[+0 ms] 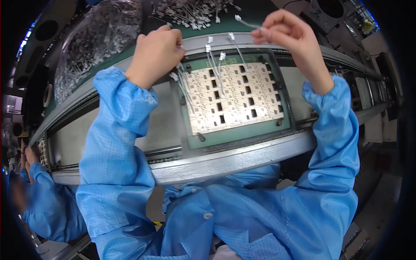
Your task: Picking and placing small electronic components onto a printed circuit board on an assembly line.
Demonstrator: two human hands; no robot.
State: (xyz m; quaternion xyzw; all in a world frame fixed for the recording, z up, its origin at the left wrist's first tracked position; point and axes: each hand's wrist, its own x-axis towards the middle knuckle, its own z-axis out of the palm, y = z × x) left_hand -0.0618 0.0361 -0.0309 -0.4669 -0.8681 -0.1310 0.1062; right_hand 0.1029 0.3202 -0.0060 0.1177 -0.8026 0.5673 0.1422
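Note:
A cream circuit board panel (pixel 232 97) with rows of black components lies in a green carrier (pixel 242 135) before me. Several white connector cables stand or lean on it, among them one cable (pixel 232 38) near its far edge and others toward its left side. My left hand (pixel 158 54) is closed above the panel's far left corner; a small white cable end shows at its fingertips, the rest hidden by the fingers. Beyond the far right corner, my right hand (pixel 291 38) pinches another connector cable (pixel 238 18), whose white plug points left.
A loose heap of connector cables (pixel 190 12) lies beyond the rail, beside a clear plastic bag (pixel 97 41) full of more. The conveyor's metal front rail (pixel 234 161) runs between me and the carrier. At far left, another person's blue sleeve (pixel 52 208) shows by the line.

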